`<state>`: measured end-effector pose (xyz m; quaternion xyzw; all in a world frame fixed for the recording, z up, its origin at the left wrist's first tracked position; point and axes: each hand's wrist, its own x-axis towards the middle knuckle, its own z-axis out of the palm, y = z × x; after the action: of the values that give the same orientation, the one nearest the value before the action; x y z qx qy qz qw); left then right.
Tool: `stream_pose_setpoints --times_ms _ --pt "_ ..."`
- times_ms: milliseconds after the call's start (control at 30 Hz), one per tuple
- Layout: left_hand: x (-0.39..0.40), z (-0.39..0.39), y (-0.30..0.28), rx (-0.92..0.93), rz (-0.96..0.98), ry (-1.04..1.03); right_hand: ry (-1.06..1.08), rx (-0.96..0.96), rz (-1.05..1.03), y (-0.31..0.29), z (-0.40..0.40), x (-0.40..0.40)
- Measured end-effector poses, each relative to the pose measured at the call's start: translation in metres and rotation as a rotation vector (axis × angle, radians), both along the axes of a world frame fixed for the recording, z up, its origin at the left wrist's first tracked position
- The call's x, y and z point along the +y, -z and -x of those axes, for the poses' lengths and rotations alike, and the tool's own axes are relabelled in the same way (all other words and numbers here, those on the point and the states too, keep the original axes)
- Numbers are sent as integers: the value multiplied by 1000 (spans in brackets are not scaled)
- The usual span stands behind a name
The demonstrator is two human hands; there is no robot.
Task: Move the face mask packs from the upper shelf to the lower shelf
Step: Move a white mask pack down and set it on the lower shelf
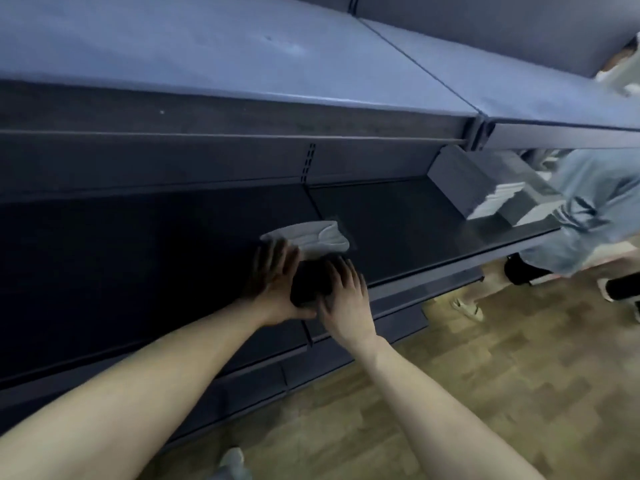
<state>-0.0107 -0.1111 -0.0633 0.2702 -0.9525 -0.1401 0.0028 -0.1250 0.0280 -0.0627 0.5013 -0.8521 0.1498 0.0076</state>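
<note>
Face mask pack — white, clear-wrapped — lies under both hands' straight fingers.

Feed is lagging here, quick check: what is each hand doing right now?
Left hand: open, fingers straight, resting on the white mask pack.
Right hand: open, fingers spread on the dark pack, not gripping.

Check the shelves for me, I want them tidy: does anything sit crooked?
Nothing is clearly wrong. The white mask pack lies flat on the lower shelf under both hands; the stacked boxes to the right sit slightly angled.
</note>
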Motion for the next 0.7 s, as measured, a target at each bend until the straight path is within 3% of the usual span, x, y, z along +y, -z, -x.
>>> stream_pose_setpoints --times_ms 133,333,533,700 --pt "-2 3 13 44 32 24 -119 41 -152 4 47 -37" --pt "11 -7 1 155 42 -7 -212 107 -167 12 59 -48" --pt "49 -7 -9 143 58 -257 -263 53 -148 0 53 -49" --pt "87 -31 -28 20 233 -462 -423 64 -54 4 28 -10"
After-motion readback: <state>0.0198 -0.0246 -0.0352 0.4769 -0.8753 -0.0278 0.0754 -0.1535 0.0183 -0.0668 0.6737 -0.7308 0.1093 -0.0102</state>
